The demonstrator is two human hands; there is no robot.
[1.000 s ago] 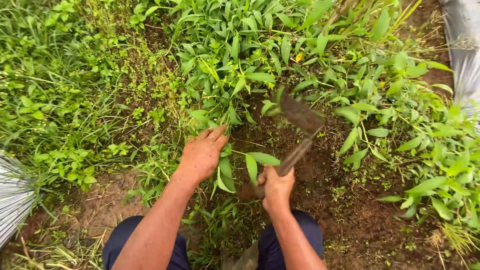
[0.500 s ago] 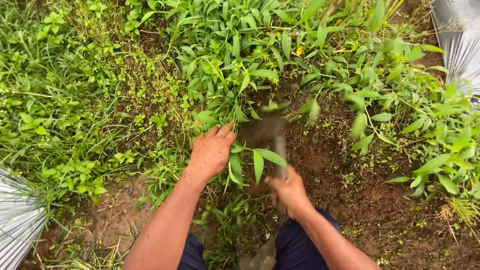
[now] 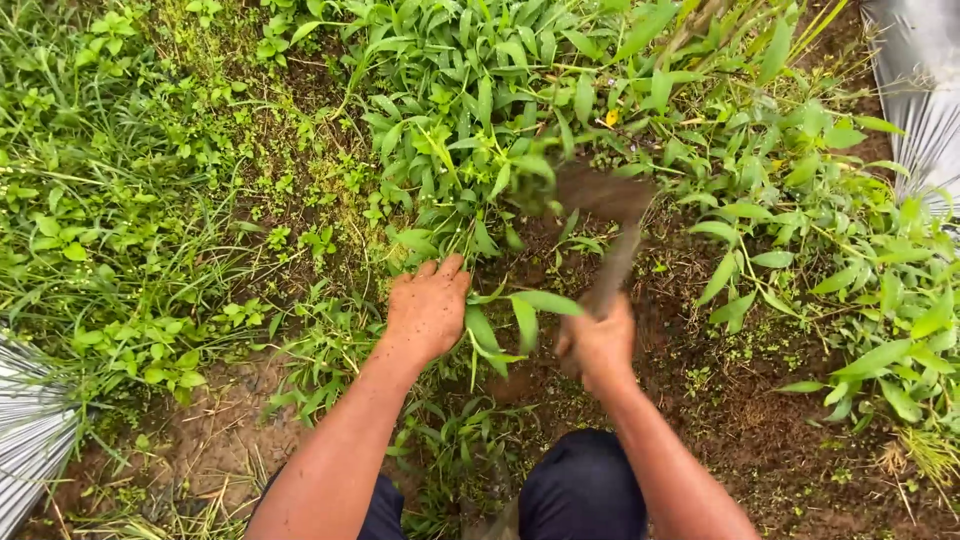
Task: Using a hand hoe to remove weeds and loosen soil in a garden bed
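Your right hand (image 3: 598,345) is wrapped tight around the wooden handle of a short digging tool (image 3: 605,215), and it's blurred, so the finer grip is hard to read. The tool's dark, soil-caked blade points away from you and sits above the bare brown soil (image 3: 700,400), its tip right at the edge of the leafy green plants (image 3: 480,110). Whether the blade touches the ground, you can't tell through the blur. Your left hand (image 3: 428,310) is dirt-stained, palm down, fingers close together and curled over a clump of long-leaved weeds (image 3: 500,320) just beside the tool handle; it presses on or grips the stems, which of the two doesn't show. Both forearms reach out from your dark trousers (image 3: 580,490) at the bottom edge. Low grass and small weeds (image 3: 120,230) spread to your left, and a pale silvery sheet (image 3: 925,100) lies at the upper right, another (image 3: 30,440) at the lower left.
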